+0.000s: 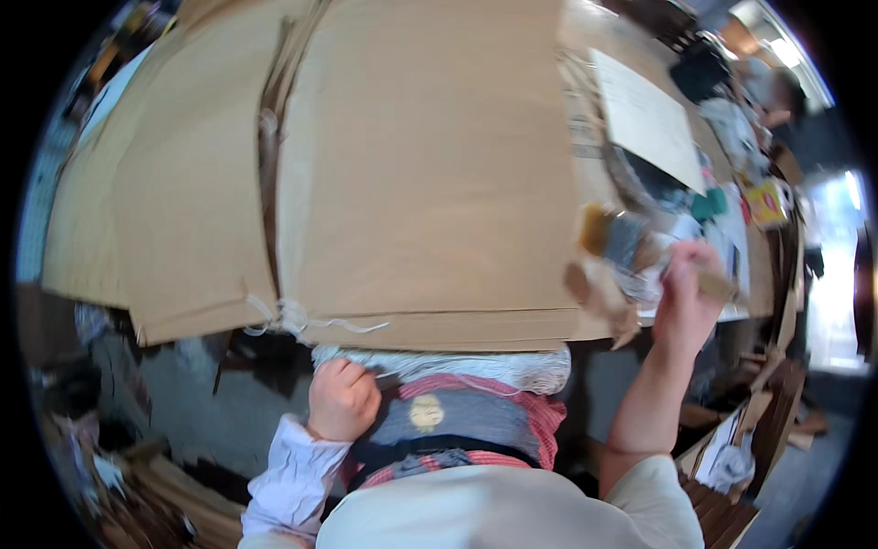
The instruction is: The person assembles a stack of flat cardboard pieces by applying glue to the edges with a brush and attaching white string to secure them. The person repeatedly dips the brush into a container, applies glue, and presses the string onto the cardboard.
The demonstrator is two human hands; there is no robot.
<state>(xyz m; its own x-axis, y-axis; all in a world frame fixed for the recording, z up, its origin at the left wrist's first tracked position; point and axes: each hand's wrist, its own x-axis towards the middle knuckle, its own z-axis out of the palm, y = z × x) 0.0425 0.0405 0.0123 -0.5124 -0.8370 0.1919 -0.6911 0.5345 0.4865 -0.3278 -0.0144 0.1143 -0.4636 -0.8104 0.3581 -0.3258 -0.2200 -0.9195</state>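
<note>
A wide flat brush (625, 240) with yellow-brown bristles and a metal band is gripped by its wooden handle in my right hand (688, 285), slightly blurred. Its bristles point left, over the right edge of a large brown cardboard sheet (439, 174). My left hand (344, 399) is closed in a fist below the sheet's near edge. Beside that fist, a bundle of white string (476, 366) lies across my lap, with a loose strand by the fingers. Whatever the fist holds, if anything, is hidden.
More cardboard (197, 201) lies to the left, past a gap with knotted white string (293, 316). A white board (645, 119), a yellow package (766, 203) and clutter occupy the right. Another person (777, 91) is at the far right. Scrap cardboard (777, 430) sits below, at the right.
</note>
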